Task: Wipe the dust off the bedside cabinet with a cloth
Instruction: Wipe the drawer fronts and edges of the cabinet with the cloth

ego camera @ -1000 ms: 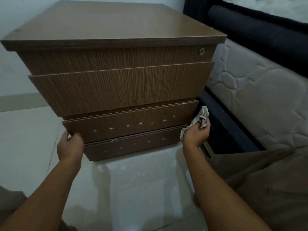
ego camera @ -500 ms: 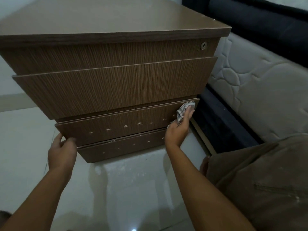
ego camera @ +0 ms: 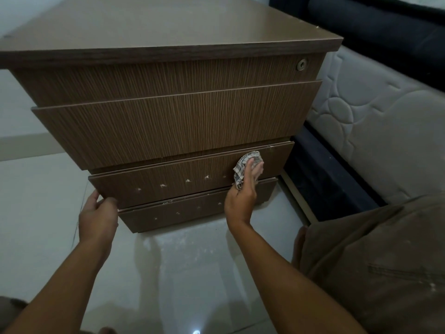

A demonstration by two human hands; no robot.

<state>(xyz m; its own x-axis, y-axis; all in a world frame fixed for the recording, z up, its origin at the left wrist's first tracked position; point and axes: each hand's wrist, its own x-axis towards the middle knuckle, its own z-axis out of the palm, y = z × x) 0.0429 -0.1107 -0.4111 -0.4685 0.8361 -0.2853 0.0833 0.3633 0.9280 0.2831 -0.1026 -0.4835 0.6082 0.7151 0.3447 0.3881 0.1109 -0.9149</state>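
The cabinet (ego camera: 168, 97) stands on the pale floor (ego camera: 183, 266), just beside the mattress (ego camera: 375, 131). The right hand (ego camera: 243, 191) presses a checked cloth (ego camera: 244, 165) flat against the third drawer front (ego camera: 183, 177), near its right end; the fingers lie together on top of the cloth. The left hand (ego camera: 97, 218) grips the lower left corner of the same drawer front, its fingers curled around the edge. Small white marks run in a row along this front.
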